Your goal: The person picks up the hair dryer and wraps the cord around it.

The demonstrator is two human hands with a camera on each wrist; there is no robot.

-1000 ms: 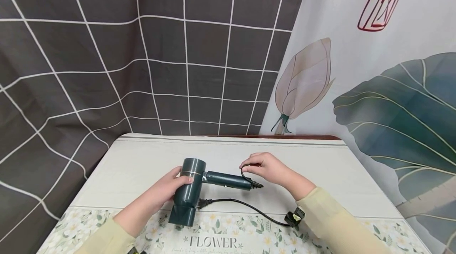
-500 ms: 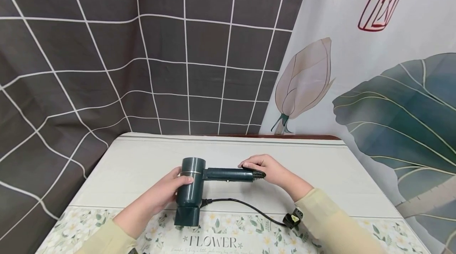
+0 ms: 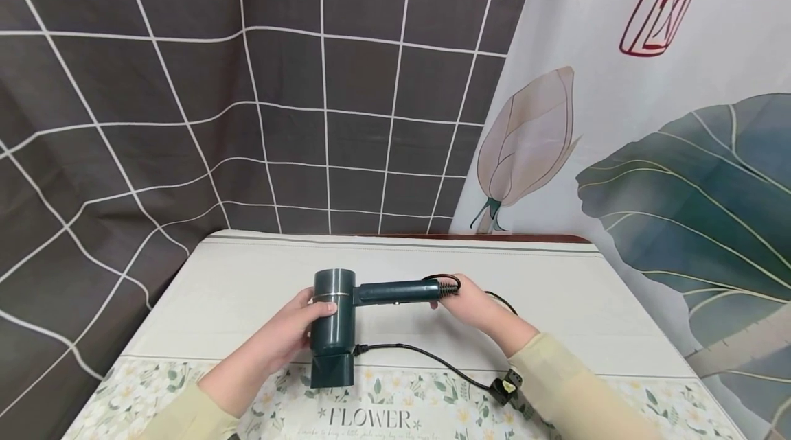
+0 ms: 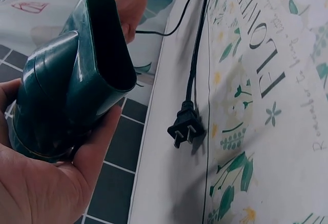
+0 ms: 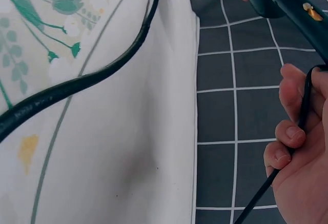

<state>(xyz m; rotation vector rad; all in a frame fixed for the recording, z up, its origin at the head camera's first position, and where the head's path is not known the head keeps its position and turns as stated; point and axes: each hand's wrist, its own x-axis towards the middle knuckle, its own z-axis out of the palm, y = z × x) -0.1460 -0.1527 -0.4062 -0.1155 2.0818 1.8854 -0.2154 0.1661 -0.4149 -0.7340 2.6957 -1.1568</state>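
A dark green hair dryer (image 3: 334, 333) is held above the table, its nozzle (image 3: 332, 371) toward me and its handle (image 3: 398, 292) pointing right. My left hand (image 3: 284, 333) grips the barrel, thumb on top; the left wrist view shows the palm and fingers wrapped around it. At the handle's end is my right hand (image 3: 472, 306), partly hidden by the handle tip. In the right wrist view its fingers curl round the black cord (image 5: 306, 101). The two-pin plug (image 4: 185, 124) lies on the tablecloth with its prongs showing.
A white tablecloth (image 3: 259, 268) with a floral front band covers the table. Behind it hangs a dark curtain (image 3: 358, 138) with white grid lines. A flower-printed white curtain (image 3: 593, 28) hangs at the right. A small black device (image 3: 505, 385) sits by the right sleeve.
The dryer has turned so its handle end rises and the nozzle swings slightly right. My right hand has moved from above the handle end to beneath it, with the cord now trailing behind the wrist.
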